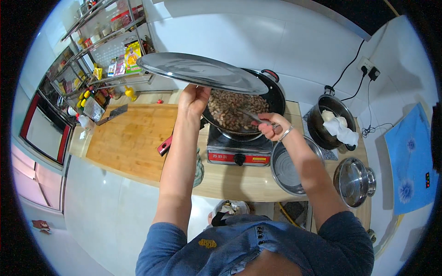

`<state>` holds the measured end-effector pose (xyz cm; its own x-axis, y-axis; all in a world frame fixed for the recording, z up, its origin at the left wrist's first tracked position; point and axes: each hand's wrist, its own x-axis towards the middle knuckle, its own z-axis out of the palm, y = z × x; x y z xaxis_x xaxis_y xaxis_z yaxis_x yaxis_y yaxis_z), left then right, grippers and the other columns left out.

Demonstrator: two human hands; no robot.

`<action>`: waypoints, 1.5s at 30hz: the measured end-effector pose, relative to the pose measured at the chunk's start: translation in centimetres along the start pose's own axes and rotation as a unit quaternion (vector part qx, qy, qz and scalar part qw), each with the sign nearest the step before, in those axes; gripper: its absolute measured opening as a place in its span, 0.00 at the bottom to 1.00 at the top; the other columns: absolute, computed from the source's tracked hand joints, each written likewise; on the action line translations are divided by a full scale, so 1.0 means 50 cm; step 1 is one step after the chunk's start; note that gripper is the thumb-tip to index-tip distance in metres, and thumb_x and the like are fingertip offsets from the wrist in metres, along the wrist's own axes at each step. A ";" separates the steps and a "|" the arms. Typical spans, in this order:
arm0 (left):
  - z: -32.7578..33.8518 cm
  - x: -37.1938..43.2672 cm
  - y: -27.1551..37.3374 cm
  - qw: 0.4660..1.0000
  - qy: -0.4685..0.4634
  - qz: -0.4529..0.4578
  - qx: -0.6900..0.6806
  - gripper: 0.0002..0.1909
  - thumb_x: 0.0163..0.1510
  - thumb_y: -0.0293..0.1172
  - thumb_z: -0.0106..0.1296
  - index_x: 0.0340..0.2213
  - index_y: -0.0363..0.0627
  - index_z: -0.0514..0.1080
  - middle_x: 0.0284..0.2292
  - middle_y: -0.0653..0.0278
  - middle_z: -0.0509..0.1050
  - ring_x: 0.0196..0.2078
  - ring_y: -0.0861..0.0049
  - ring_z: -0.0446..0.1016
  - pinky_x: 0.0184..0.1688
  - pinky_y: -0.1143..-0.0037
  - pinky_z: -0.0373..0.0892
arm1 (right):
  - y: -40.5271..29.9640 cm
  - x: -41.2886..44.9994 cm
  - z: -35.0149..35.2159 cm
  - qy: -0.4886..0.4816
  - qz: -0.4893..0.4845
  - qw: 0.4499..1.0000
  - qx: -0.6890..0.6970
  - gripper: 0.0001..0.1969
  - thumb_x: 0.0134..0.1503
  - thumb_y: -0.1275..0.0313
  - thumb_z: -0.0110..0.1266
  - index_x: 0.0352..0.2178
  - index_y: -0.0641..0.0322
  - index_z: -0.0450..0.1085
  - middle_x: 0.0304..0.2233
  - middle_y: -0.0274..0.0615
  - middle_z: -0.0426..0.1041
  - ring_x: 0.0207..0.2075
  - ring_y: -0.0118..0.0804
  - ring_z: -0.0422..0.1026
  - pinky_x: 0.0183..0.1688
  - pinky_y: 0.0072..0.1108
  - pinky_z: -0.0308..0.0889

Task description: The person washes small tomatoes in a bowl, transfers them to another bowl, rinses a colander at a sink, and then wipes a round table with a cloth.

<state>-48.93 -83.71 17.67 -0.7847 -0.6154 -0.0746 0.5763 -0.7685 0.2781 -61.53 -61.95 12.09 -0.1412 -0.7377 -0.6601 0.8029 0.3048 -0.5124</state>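
My left hand (195, 99) holds up a large round metal lid (203, 70), tilted above the left part of a black wok (278, 95). Small brown pieces of food (234, 107), possibly peanuts or beans, cover the wok's bottom. My right hand (272, 126) grips the handle of a metal utensil (253, 115), whose far end reaches into the food; its head is hidden. The wok rests on a portable gas stove (238, 157) with a red front panel and a black knob. My left fingers are partly hidden under the lid.
A wooden cutting board (131, 138) with a cleaver (112, 114) lies left. Right of the stove stand a metal basin (286, 169), a dark pot (316, 129) and a steel bowl (350, 183). A metal shelf rack (117, 81) holds packets at the back left.
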 end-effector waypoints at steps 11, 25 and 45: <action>-0.008 -0.001 0.011 1.000 0.008 -0.022 -0.001 0.06 0.49 0.24 0.39 0.29 0.36 0.64 0.29 0.60 0.68 0.31 0.73 0.68 0.33 0.77 0.69 | 0.089 -0.132 0.024 0.058 -0.127 0.975 -0.176 0.14 0.53 0.63 0.37 0.32 0.65 0.59 0.10 0.33 0.59 0.06 0.24 0.57 0.05 0.16 0.49; -0.007 -0.010 -0.001 1.000 -0.002 -0.024 0.014 0.04 0.48 0.22 0.40 0.27 0.35 0.64 0.28 0.59 0.68 0.31 0.74 0.67 0.33 0.76 0.68 | 0.017 -0.174 -0.037 0.399 -0.251 0.460 -0.753 0.17 0.52 0.63 0.35 0.25 0.73 0.59 0.14 0.52 0.66 0.12 0.40 0.68 0.14 0.29 0.64; -0.012 -0.016 0.003 0.998 0.017 -0.033 0.041 0.07 0.47 0.25 0.41 0.31 0.40 0.64 0.32 0.61 0.68 0.33 0.71 0.68 0.35 0.73 0.68 | 0.137 -0.129 0.015 -0.127 0.003 0.990 0.065 0.14 0.53 0.61 0.34 0.32 0.61 0.60 0.11 0.29 0.58 0.09 0.21 0.55 0.07 0.13 0.47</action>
<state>-48.08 -83.42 17.22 -0.8117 -0.5701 -0.1272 0.5011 -0.7916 0.3497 -54.68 -55.53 13.26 0.0006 -0.8692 -0.4944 0.8738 0.2409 -0.4225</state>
